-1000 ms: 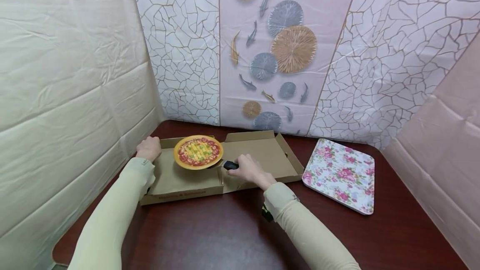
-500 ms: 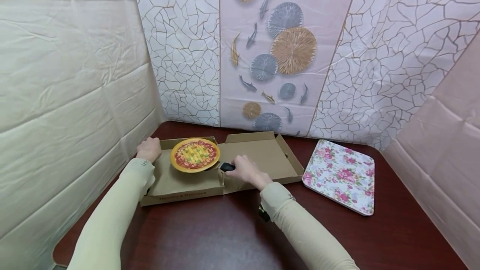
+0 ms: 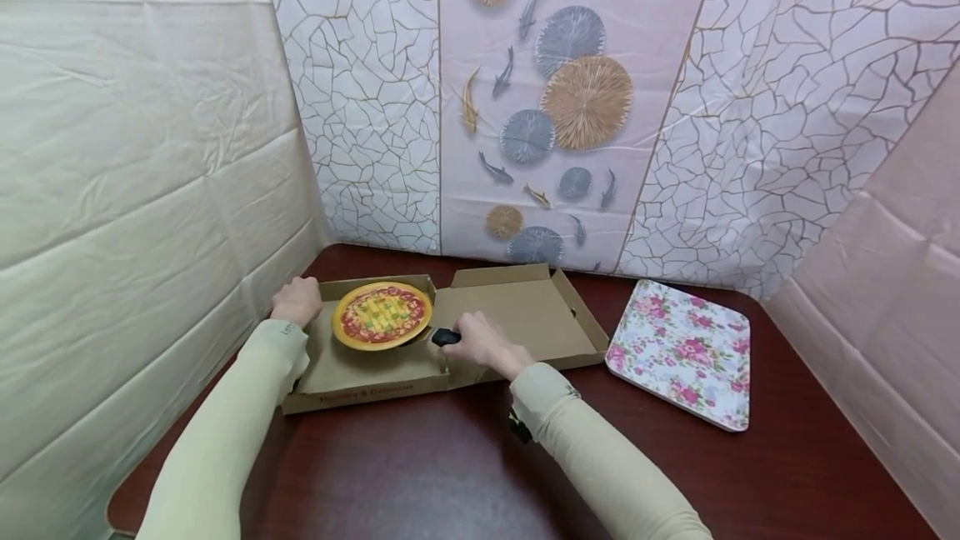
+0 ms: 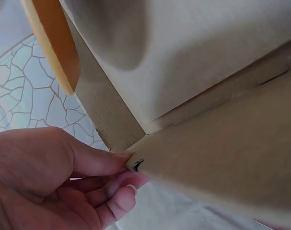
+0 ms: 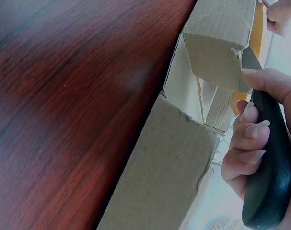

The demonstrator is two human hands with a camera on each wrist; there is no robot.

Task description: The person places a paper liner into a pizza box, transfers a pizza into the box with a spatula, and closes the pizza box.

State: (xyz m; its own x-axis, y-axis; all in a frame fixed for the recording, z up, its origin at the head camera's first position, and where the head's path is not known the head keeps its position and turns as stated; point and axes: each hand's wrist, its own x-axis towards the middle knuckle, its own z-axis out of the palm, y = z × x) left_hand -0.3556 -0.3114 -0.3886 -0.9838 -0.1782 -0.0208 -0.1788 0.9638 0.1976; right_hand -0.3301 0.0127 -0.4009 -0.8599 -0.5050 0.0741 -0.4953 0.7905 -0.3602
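An open cardboard pizza box (image 3: 360, 369) lies on the table. At its far left corner my left hand (image 3: 297, 302) grips the side wall; in the left wrist view the thumb (image 4: 102, 158) pinches the cardboard edge against the fingers. A round pizza with a yellow rim (image 3: 382, 317) is over the box's left half, casting a shadow on the base. My right hand (image 3: 480, 342) holds a pizza server by its black handle (image 5: 267, 187), fingers wrapped round it. The server's blade (image 5: 251, 58) reaches under the pizza's right side and is mostly hidden.
The box lid (image 3: 517, 311) lies folded open to the right. Beyond it sits a white tray with pink flowers (image 3: 678, 352). A dark red wooden table (image 3: 390, 465) carries everything; patterned cloth (image 3: 375, 107) hangs behind and at the sides.
My right hand has moved left and slightly toward the body with the server. The pizza has shifted the same way, farther over the box base. The left hand has stayed at the box corner.
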